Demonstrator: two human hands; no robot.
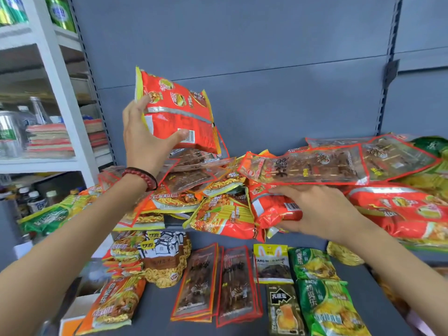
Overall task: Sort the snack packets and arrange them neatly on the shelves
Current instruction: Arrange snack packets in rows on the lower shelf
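Holding a red packet up high in the middle of the frame with the left hand, thumb and fingers curled round its edge. Grabbing a second red packet with the right hand, fingers wrapped round its end, down in the messy pile at middle right. Pull slowly, so the long clear packets lying on top don't slide off. Then lay both reds flat, same way up, beside the neat rows on the lower shelf.
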